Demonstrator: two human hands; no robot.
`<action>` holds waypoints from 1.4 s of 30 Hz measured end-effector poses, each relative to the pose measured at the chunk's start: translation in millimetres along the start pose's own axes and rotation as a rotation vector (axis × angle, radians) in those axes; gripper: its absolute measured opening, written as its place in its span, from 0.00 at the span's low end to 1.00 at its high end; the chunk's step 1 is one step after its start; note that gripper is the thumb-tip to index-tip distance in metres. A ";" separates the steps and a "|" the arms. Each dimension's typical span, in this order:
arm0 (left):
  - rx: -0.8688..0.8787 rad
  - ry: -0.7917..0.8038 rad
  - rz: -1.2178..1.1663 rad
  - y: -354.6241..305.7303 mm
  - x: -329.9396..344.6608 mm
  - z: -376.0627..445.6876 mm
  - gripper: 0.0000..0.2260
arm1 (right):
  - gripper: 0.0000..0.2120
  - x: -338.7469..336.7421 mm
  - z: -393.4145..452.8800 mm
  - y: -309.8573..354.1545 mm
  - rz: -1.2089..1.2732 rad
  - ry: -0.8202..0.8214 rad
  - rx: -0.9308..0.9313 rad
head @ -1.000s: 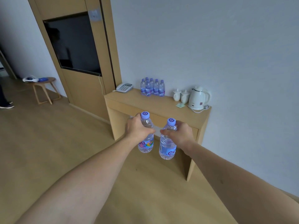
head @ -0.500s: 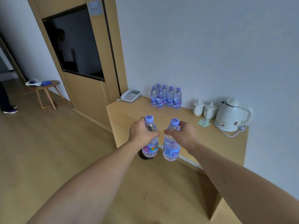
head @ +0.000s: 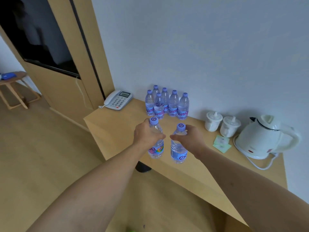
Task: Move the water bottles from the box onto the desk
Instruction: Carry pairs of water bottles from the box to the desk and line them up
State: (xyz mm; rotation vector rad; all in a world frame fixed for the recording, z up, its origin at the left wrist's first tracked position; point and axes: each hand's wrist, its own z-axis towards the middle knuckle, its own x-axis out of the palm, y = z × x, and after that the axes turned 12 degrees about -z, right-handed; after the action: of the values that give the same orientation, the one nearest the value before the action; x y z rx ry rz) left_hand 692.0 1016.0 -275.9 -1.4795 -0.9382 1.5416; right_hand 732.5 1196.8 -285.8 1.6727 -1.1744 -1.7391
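Note:
My left hand [head: 147,133] grips a clear water bottle [head: 156,149] with a purple cap and a colourful label, held upright near its neck. My right hand [head: 190,139] grips a second clear water bottle [head: 178,152] with a purple cap and a blue label, also upright. Both bottles hang side by side above the front part of the light wooden desk [head: 117,124]. Several more bottles [head: 167,103] with purple caps stand grouped at the back of the desk against the wall. The box is out of view.
On the desk a grey telephone [head: 118,99] sits at the back left; two white lidded cups [head: 222,123], pale green sachets [head: 221,143] and a white electric kettle [head: 262,139] with its cord stand to the right. A dark screen [head: 33,36] in a wooden panel and a small stool [head: 13,91] are at left.
I have come closer to the desk. Both hands with their bottles have moved forward and now hang over the desk's front part instead of in front of it.

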 end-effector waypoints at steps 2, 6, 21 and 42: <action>0.013 0.042 0.006 8.2 12.9 35.1 0.22 | 0.14 6.4 30.1 -4.5 -0.002 -0.025 0.042; 0.031 0.128 0.018 26.7 39.4 103.5 0.24 | 0.14 19.7 86.2 -13.6 0.009 -0.100 0.122; 0.148 0.381 0.083 65.3 125.6 272.0 0.27 | 0.20 44.3 235.1 -31.9 -0.098 -0.306 0.381; 0.232 0.777 0.547 11.7 129.1 354.7 0.16 | 0.17 20.0 298.0 -26.8 -0.157 -0.125 0.303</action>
State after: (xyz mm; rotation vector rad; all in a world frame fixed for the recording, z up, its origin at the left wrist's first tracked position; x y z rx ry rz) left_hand 335.7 1131.7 -323.7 -2.0192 0.1054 1.1773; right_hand 449.4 1273.2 -348.9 1.8970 -1.4594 -1.8573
